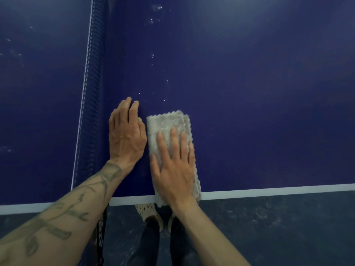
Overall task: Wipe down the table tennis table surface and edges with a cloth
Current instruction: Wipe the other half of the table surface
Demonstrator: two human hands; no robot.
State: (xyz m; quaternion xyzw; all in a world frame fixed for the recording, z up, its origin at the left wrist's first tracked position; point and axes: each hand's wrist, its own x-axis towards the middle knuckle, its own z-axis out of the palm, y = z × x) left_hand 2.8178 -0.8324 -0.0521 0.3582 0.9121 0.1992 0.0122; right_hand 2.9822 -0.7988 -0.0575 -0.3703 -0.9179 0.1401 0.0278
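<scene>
Table is blue, seen from above w/ the net running away from the person. Cloth, grey & folded to a strip, lies flat on the top near the net, on the person's right of it. Its near end laps over the white edge line and just past the rim. R hand presses it down, palm flat, fingers straight & spread, nothing curled round it. L hand lies flat on bare top between net and cloth, thumb side just beside the cloth, holding nothing; prob. a brace. Progress, my guess: early to mid. White specks trail along the top beside the net, beyond where the cloth reaches, and more marks show on the other side of the net, so both areas need passes. The wide stretch well away from the net looks clean-ish but hazy; can't tell if wiped. Edge is covered only where the cloth overhangs. Obstacles: the net blocks a straight sweep across, and L hand sits in the strip next to it. Below the rim: dark floor & pale shoes.
</scene>
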